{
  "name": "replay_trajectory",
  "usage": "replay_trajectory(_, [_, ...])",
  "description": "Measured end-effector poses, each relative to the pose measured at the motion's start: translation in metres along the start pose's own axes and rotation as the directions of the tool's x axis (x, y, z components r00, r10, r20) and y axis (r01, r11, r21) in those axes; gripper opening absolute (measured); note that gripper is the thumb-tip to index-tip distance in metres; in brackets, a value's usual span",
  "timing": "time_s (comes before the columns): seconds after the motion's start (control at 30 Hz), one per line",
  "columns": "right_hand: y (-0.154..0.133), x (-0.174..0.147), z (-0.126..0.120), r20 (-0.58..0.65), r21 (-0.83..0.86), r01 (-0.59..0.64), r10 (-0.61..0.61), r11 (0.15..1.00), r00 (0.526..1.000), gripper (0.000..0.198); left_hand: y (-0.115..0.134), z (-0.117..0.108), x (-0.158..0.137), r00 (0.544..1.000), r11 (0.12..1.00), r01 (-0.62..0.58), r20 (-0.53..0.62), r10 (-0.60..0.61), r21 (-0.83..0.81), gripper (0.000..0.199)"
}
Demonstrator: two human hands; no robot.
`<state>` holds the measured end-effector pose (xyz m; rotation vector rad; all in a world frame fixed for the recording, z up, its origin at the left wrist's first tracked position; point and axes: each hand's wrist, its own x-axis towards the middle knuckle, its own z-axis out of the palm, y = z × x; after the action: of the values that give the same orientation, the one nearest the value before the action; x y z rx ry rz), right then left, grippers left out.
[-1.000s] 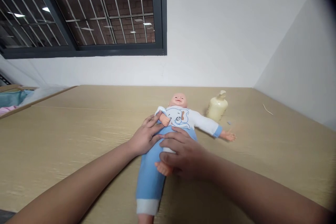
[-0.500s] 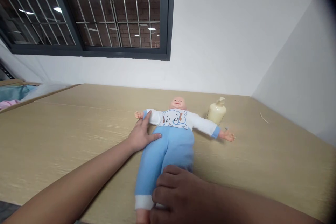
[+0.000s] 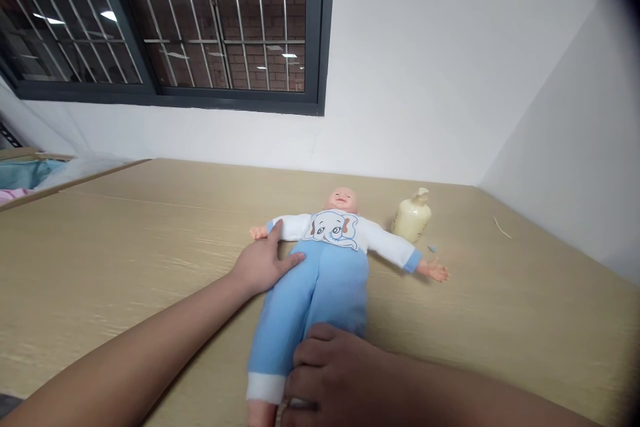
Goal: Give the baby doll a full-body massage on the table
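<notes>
A baby doll (image 3: 334, 247) in a white top with an elephant print and light blue trousers lies on its back on the wooden table (image 3: 150, 240), arms stretched out to both sides. My left hand (image 3: 265, 259) rests at the doll's side, fingers apart, touching the sleeve at one end and the trousers with the thumb. Lower down, my right hand (image 3: 333, 373) has its fingers curled around the doll's leg on the right, and that leg's lower end is mostly hidden behind the hand.
Beside the doll's outstretched arm stands a cream pump bottle (image 3: 412, 217). A small blue bit (image 3: 431, 249) and a thin pale strip (image 3: 502, 227) lie on the tabletop. White walls and a barred window (image 3: 220, 27) close off the back; cloth items (image 3: 25, 175) sit at far left.
The doll's lower legs have shifted slightly to the left, along with my right hand. My left hand has moved a little left too, still touching the doll.
</notes>
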<state>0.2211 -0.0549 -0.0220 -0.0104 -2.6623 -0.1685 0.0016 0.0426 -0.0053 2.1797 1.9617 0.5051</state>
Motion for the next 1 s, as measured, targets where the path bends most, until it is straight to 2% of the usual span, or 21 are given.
replay_trajectory(0.17, [0.003,0.004,-0.013,-0.069,0.091,-0.033,0.039,0.995,0.997,0.019,0.004,-0.003,-0.003,0.998,0.996,0.032,0.046,-0.036,0.083,0.095])
replay_trajectory(0.23, [0.011,0.003,-0.023,-0.108,0.079,-0.162,0.17,0.984,0.98,0.026,0.004,-0.003,-0.004,0.999,0.997,0.01,0.048,-0.014,0.074,0.091])
replay_trajectory(0.3, [0.023,-0.001,-0.034,-0.139,-0.033,-0.399,0.391,0.916,0.91,0.034,0.004,-0.001,-0.004,0.999,0.998,-0.035,0.043,0.033,0.051,0.087])
replay_trajectory(0.33, [0.031,-0.003,-0.04,-0.127,-0.127,-0.523,0.51,0.843,0.851,0.036,0.003,-0.001,-0.004,0.998,0.998,-0.061,0.038,0.059,0.036,0.084])
replay_trajectory(0.4, [0.046,-0.006,-0.052,-0.05,-0.31,-0.699,0.724,0.644,0.688,0.04,0.002,0.001,-0.004,0.994,0.994,-0.106,0.019,0.107,-0.004,0.081])
replay_trajectory(0.47, [0.058,-0.009,-0.062,0.043,-0.409,-0.798,0.883,0.443,0.468,0.048,0.002,0.003,-0.004,0.988,0.986,-0.152,-0.01,0.151,-0.062,0.077])
replay_trajectory(0.53, [0.066,-0.013,-0.069,0.13,-0.425,-0.853,0.953,0.302,0.273,0.062,0.002,0.004,-0.003,0.98,0.97,-0.198,-0.024,0.197,-0.143,0.073])
replay_trajectory(0.57, [0.069,-0.014,-0.072,0.172,-0.414,-0.871,0.963,0.264,0.21,0.068,0.002,0.004,-0.002,0.976,0.957,-0.217,-0.016,0.218,-0.193,0.072])
replay_trajectory(0.6, [0.071,-0.016,-0.073,0.208,-0.396,-0.885,0.963,0.245,0.174,0.072,0.002,0.004,-0.002,0.972,0.944,-0.226,-0.001,0.233,-0.242,0.071])
replay_trajectory(0.7, [0.075,-0.023,-0.072,0.275,-0.287,-0.928,0.949,0.237,0.157,0.078,0.0,0.006,0.001,0.967,0.898,-0.207,0.06,0.249,-0.389,0.074])
replay_trajectory(0.83, [0.076,-0.029,-0.062,0.253,-0.06,-0.979,0.952,0.193,0.172,0.075,-0.007,0.012,0.006,0.961,0.789,-0.155,0.095,0.261,-0.595,0.082])
replay_trajectory(0.9, [0.075,-0.028,-0.053,0.227,0.143,-0.971,0.949,0.189,0.218,0.07,-0.011,0.016,0.007,0.955,0.707,-0.138,0.098,0.282,-0.694,0.088])
replay_trajectory(1.0, [0.069,-0.023,-0.037,0.151,0.498,-0.839,0.931,0.218,0.331,0.066,-0.014,0.022,0.007,0.945,0.518,-0.108,0.074,0.318,-0.849,0.098])
